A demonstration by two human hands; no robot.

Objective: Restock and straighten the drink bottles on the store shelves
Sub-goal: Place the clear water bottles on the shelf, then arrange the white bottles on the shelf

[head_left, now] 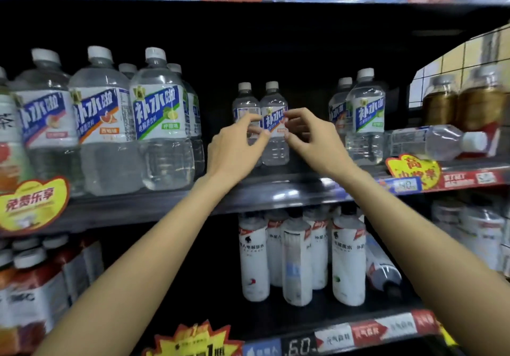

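Both hands reach to the middle shelf (276,190), where the left hand (237,146) at 9 o'clock and the right hand (311,137) at 3 o'clock pinch the label of a small clear bottle (274,124) standing upright beside its twin (244,107).

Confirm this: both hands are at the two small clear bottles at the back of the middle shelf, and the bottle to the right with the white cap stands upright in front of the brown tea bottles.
Not quite. In the head view the white-capped bottle lies on its side before the brown tea bottles. The left hand and right hand are indeed at the two small clear bottles.
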